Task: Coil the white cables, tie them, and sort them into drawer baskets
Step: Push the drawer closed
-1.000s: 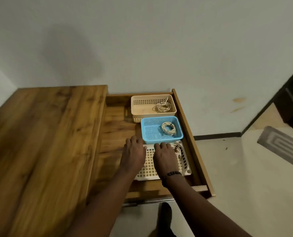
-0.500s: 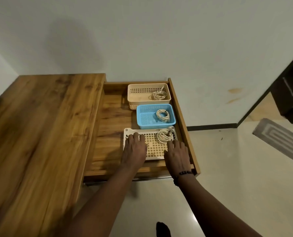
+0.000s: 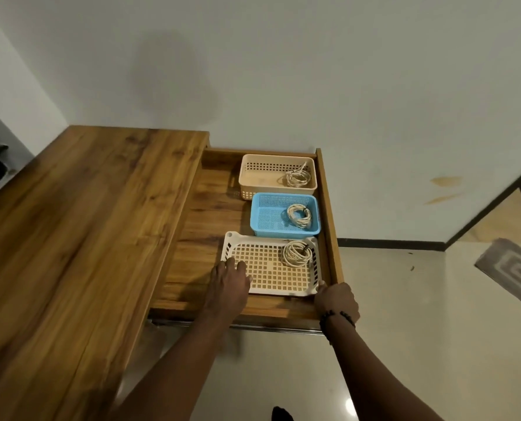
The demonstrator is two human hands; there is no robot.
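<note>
On white basket (image 3: pixel 271 287) | left hand (image 3: pixel 227 284) fingers (image 3: pixel 238 266) flat | right hand (image 3: pixel 336 300) at corner

Peach basket (image 3: pixel 254 174), blue basket (image 3: pixel 267 214), white grid basket (image 3: pixel 268 268), seemingly cream cables (image 3: pixel 297 253).

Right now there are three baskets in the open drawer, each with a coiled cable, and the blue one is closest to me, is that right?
Not quite. The head view shows the blue basket in the middle; the white basket is closest to you. All three, including the beige basket, hold a coiled cable.
</note>
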